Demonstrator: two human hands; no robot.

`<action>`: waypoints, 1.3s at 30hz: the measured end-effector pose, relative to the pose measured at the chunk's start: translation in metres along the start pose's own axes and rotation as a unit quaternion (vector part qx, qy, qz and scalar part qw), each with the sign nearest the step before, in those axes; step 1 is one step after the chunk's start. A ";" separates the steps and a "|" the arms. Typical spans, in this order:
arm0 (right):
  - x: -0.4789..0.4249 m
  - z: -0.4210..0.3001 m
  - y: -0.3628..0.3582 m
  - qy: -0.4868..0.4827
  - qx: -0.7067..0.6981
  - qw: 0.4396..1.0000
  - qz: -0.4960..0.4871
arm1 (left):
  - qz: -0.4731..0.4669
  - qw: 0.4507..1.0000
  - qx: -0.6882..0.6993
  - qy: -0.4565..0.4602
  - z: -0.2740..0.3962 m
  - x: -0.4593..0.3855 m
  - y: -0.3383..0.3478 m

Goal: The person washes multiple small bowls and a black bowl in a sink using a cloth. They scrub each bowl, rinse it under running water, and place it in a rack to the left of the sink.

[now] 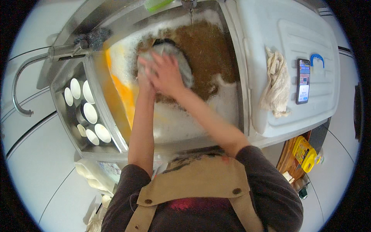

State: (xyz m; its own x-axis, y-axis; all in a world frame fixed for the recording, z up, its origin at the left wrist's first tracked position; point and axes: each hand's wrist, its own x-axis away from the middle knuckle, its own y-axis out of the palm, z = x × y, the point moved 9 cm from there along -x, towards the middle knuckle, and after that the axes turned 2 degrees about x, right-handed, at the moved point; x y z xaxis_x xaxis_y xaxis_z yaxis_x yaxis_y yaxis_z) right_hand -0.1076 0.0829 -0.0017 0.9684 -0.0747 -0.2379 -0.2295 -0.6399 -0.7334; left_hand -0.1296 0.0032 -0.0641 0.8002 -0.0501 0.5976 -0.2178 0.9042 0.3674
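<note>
My right hand [165, 71] lies across a grey cloth-like item [185, 68] with a black edge, its fingers blurred. Beside and partly beneath it, my left hand [144, 76] grips the left side of the same item. What the item is exactly cannot be made out under the hands. Both hands are in a steel sink basin [243, 116] of brownish water [214, 58] with white foam [185, 121]. A thin stream runs into the basin from a tap [189, 4] at the far edge.
White bowls [90, 112] sit in the smaller left basin, beside a curved faucet [21, 69]. Orange-yellow material [120, 90] lines the basin's left side. On the white lid [307, 116] at right are a crumpled cloth [276, 84] and a phone [303, 81]. A yellow bottle [304, 153] stands lower right.
</note>
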 end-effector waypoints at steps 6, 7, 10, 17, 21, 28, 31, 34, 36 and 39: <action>0.004 0.157 0.047 0.371 -0.262 0.886 -0.092 | 0.006 0.995 -0.018 0.098 0.019 -0.001 0.015; 0.028 0.162 0.052 0.395 -0.289 0.871 -0.045 | 0.005 0.994 0.018 0.108 0.026 -0.003 0.022; 0.067 0.076 0.018 0.276 -0.215 0.934 -0.067 | 0.034 0.994 0.062 0.085 0.008 -0.021 -0.003; -0.001 0.064 0.023 0.129 -0.082 0.987 -0.058 | 0.046 0.996 -0.064 0.036 -0.018 -0.011 -0.001; 0.019 0.217 0.066 0.390 -0.197 0.891 -0.120 | 0.047 0.988 -0.142 0.049 0.018 0.023 0.027; 0.041 0.224 -0.004 0.309 -0.058 0.947 -0.061 | 0.037 0.987 -0.028 0.154 0.070 0.028 -0.022; 0.047 0.216 -0.010 0.276 0.033 0.959 -0.060 | 0.171 0.932 -0.097 0.305 0.153 0.080 -0.074; 0.034 0.254 0.024 0.369 0.021 0.910 -0.190 | 0.227 0.821 -0.180 0.492 0.242 0.166 -0.100; 0.036 0.266 0.050 0.360 0.060 0.902 -0.232 | 0.334 0.735 -0.223 0.547 0.271 0.204 -0.128; 0.047 0.257 0.080 0.317 0.099 0.902 -0.277 | 0.511 0.534 -0.503 0.448 0.281 0.195 -0.220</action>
State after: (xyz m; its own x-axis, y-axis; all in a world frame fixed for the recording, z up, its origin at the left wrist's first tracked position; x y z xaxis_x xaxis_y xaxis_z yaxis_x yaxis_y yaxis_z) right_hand -0.1051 0.2246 -0.2355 0.7868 -0.2483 0.5650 0.3537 -0.5688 -0.7425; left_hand -0.0826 -0.3244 0.1721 0.5957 0.5018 -0.6272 -0.7467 0.0582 -0.6626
